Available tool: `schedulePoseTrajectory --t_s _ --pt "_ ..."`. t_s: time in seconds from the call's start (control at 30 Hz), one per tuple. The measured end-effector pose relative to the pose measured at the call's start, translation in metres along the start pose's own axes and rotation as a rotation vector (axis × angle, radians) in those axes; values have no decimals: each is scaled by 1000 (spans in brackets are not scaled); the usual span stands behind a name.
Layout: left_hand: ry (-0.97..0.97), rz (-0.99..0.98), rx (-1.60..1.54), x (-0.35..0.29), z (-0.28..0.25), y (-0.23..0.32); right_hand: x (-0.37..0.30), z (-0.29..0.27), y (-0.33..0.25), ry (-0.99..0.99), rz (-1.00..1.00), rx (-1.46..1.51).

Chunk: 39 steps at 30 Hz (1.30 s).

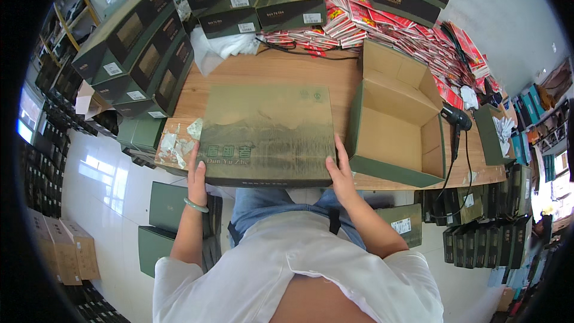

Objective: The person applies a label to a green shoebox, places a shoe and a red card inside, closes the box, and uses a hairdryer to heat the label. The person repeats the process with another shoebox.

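A closed, flat dark-green cardboard box point(269, 125) with a misty mountain print on its lid lies at the table's near edge, in front of my body. My left hand point(197, 173) presses against its left side, fingers stretched along the edge; a pale bracelet circles that wrist. My right hand point(341, 173) grips the opposite side, its thumb near the lid's edge. Between both palms the box is held level. Just to its right stands an open green box point(397, 125), brown and bare inside, its lid raised at the back.
Stacked green boxes point(134, 54) rise at the left, with more boxes point(290, 3) at the back. Red printed packets point(406, 36) pile up along the wall. A black hair dryer point(457, 118) with a cord lies right of the open box. Torn paper scraps point(176, 146) lie near my left hand.
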<state>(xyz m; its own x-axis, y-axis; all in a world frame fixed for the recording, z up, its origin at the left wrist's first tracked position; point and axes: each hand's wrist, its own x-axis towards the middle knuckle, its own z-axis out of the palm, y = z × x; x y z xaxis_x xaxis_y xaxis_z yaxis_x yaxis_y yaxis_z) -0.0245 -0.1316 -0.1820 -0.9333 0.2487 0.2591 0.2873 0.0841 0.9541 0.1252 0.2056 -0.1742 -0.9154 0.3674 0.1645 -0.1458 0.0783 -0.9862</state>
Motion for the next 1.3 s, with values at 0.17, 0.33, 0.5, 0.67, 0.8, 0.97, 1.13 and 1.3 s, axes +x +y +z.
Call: schedulePoseTrajectory --t_s 0.17,0.33,0.5,0.67,0.8,0.97,1.13,1.3 --pt "70 -37 14 -7 -1 -17 -22 7 10 102 69 77" --pt "140 -88 -160 -11 4 -28 -28 12 13 144 19 -79" --pt "202 -182 -402 1 9 -30 -26 19 -10 100 -73 -140" --pt "174 -410 -804 26 -1 -60 -14 34 -92 -18 -465 -444" --pt "318 -500 -838 65 19 -53 16 64 -157 -151 -746 -713" --pt "717 -132 102 88 22 -85 82 117 -175 -215 -870 -604" --pt "323 444 26 67 35 -13 111 142 -168 -353 -779 -438" --pt "162 356 477 65 1 -7 89 73 -162 -227 -707 -522"
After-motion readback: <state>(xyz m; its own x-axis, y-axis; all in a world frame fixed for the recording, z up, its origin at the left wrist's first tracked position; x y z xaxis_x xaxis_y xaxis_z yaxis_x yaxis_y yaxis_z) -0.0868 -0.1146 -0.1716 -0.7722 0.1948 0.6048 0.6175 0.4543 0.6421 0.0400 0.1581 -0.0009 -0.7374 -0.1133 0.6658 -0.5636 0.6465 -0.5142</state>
